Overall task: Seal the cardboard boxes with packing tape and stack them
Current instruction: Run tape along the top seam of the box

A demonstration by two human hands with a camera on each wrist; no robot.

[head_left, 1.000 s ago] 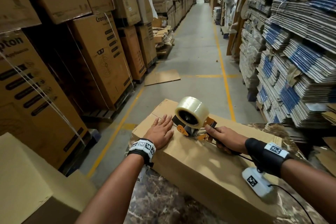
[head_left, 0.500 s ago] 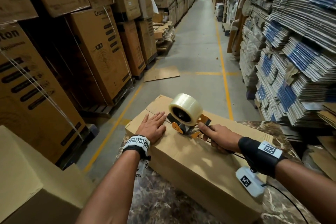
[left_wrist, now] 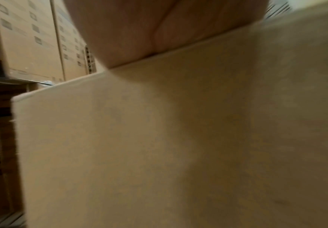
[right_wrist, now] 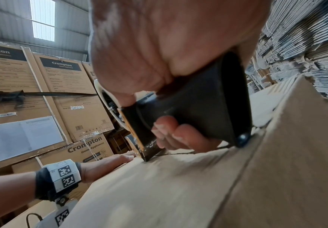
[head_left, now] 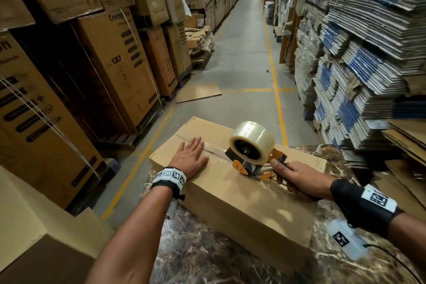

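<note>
A long cardboard box (head_left: 242,200) lies on a dark marbled table (head_left: 207,253). My left hand (head_left: 191,154) lies flat with straight fingers on the box's top near its far end, beside a strip of clear tape (head_left: 214,148) along the centre seam. My right hand (head_left: 290,174) grips the black handle of an orange tape dispenser (head_left: 251,163) carrying a clear tape roll (head_left: 252,139); the dispenser rests on the box top. In the right wrist view my fingers (right_wrist: 174,135) curl round the handle (right_wrist: 204,108). The left wrist view shows only my palm (left_wrist: 159,30) on the box (left_wrist: 178,138).
Tall stacks of printed cartons (head_left: 115,60) line the left side on pallets. Bundles of flattened cartons (head_left: 359,53) fill the right. A concrete aisle (head_left: 244,57) with yellow lines runs ahead, with a loose cardboard sheet (head_left: 198,95) on it. Another plain box (head_left: 30,233) stands at lower left.
My right hand has pulled the dispenser back along the box toward me, leaving tape on the seam. The left hand stays flat near the far end.
</note>
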